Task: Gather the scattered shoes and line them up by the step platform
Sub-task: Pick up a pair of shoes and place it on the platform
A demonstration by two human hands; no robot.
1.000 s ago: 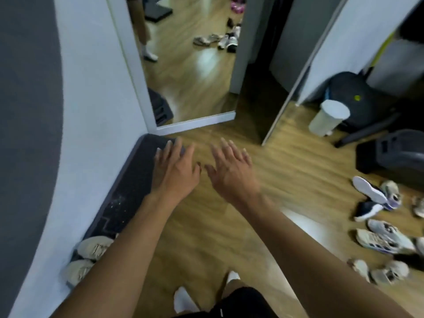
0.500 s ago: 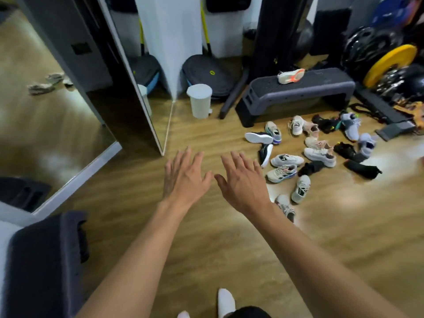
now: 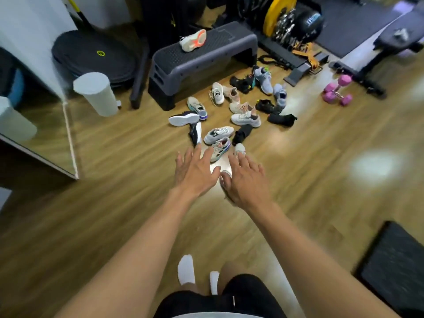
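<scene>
Several shoes lie scattered on the wood floor in front of a grey step platform. One white and orange shoe lies on its side on top of the platform. Nearest me are a grey sneaker, a striped sneaker and a pale shoe. My left hand and my right hand reach forward side by side, fingers spread, holding nothing. A pale shoe is partly hidden under my right hand.
A white bin stands left of the platform, beside a mirror panel. Pink dumbbells, a bench and weight plates fill the back right. A dark mat lies at the right. My socked feet stand below.
My view has swung right from the wall and mirror to the shoe pile. Both empty hands now hover over the nearest shoes.
</scene>
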